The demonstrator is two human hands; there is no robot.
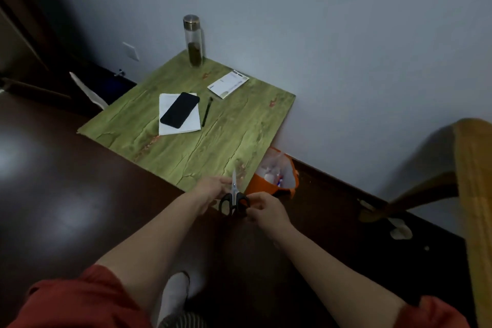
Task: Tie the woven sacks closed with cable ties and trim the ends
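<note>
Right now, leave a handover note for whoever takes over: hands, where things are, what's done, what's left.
Left hand: at the blades of the scissors, over the near corner of the green table.
Right hand: on the black scissor handles.
No sacks or cable ties in view, so nothing shows as tied or trimmed; both steps look still to do.
Also there: orange bin beside the table; phone, pen and jar on the table.

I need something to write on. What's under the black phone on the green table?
The black phone lies on a white notepad, which rests on the green table. Whatever is written beneath the phone is hidden.
</note>
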